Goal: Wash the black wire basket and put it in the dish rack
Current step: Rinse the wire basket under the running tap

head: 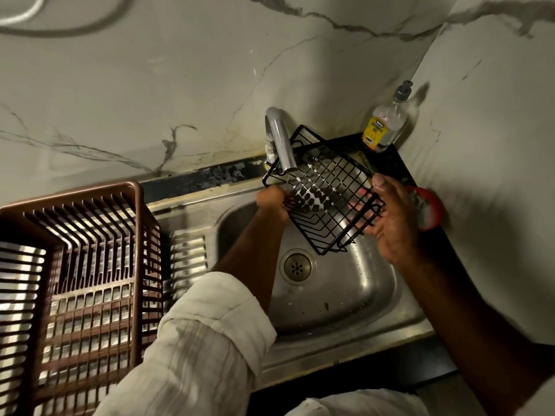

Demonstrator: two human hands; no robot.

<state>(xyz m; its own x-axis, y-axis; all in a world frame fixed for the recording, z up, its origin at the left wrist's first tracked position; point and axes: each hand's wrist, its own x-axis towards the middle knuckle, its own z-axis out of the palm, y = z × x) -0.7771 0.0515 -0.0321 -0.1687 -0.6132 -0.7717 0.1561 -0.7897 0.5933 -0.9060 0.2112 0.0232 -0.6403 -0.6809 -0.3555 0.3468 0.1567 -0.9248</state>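
Lower left, the brown rack (pixel 120 187) stands on the draining board beside the sink (pixel 360 289). Centre frame, over the bowl, there's the basket (pixel 322 187), tilted, its upper corner right under the tap (pixel 279 139), with white suds across the mesh. Left hand (pixel 271 202) grips the left edge, fingers curled round the wire. Right hand (pixel 390 217) holds the right edge, thumb on top, fingers (pixel 362 205) wrapped underneath and showing through the grid. The soap bottle (pixel 381 127) stands in the back corner on the dark tabletop (pixel 390 166). A red round thing (pixel 426 208) lies just right of the right hand. The drain (pixel 297 267) sits below the basket.
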